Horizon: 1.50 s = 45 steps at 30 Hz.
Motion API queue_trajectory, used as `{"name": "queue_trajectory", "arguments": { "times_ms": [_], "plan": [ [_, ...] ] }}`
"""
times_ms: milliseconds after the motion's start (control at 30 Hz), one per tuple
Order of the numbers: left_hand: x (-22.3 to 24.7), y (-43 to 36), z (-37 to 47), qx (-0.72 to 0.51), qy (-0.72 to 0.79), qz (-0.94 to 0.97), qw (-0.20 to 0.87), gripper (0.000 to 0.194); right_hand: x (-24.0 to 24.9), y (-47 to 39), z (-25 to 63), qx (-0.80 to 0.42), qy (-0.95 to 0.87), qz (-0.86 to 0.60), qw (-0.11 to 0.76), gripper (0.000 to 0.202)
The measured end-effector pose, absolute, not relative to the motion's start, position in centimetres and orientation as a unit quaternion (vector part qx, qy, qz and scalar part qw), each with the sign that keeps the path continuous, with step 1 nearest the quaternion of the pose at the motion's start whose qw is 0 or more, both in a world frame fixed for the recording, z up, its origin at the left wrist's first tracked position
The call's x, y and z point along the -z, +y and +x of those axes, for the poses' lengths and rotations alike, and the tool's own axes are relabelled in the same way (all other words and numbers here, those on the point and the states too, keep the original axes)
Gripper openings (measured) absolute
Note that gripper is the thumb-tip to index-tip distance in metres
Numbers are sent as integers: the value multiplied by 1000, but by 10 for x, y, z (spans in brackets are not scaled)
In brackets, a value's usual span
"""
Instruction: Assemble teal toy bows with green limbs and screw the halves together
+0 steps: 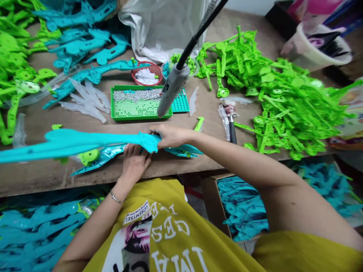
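A long turquoise plastic part (pixel 93 139), slightly blurred, stretches to the left edge above the table. My right hand (pixel 170 135) is closed round its right end. Beneath it lies a second turquoise plastic part (pixel 105 156), its hollow ribbed side facing up. My left hand (pixel 135 162), fingers curled, holds this lower part near its middle; the fingertips are partly hidden. A light-green round-ended piece (pixel 89 156) sits by the lower part's left portion. Above the hands hangs a grey electric screwdriver (pixel 173 90) on a cable, touched by neither hand.
A green tray (pixel 113 118) of small screws stands behind the hands, near a red basket (pixel 150 84) of white pieces. Green parts (pixel 283 102) heap up at right. More turquoise parts (pixel 82 45) lie at back left. A black-handled tool (pixel 232 130) rests right. Below stands a cardboard box (pixel 211 204).
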State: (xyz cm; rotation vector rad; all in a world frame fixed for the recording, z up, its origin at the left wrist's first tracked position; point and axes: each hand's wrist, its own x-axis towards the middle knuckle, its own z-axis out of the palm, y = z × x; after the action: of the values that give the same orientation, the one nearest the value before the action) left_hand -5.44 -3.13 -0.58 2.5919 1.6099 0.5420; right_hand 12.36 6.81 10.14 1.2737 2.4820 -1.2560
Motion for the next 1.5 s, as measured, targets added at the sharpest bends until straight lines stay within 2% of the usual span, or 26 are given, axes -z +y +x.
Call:
{"name": "queue_trajectory", "arguments": {
  "times_ms": [133,267,600,833,1233,1500],
  "plan": [
    [4,-34,-55,-161,527,835,11,27,-88,65,127,383,809,444,-45,39],
    [7,-37,-53,-157,537,829,12,28,-72,62,125,340,826,439,-94,40],
    [9,-43,-49,-146,555,818,34,29,-55,51,128,301,843,424,-136,42],
    [7,-45,-55,-166,542,822,57,32,-58,51,129,291,840,448,-92,50],
    [2,-44,-54,-140,549,822,56,36,-58,51,129,337,841,413,-97,51],
    [11,-48,-55,-158,544,822,63,53,-54,54,130,329,857,393,-59,53]
  ]
}}
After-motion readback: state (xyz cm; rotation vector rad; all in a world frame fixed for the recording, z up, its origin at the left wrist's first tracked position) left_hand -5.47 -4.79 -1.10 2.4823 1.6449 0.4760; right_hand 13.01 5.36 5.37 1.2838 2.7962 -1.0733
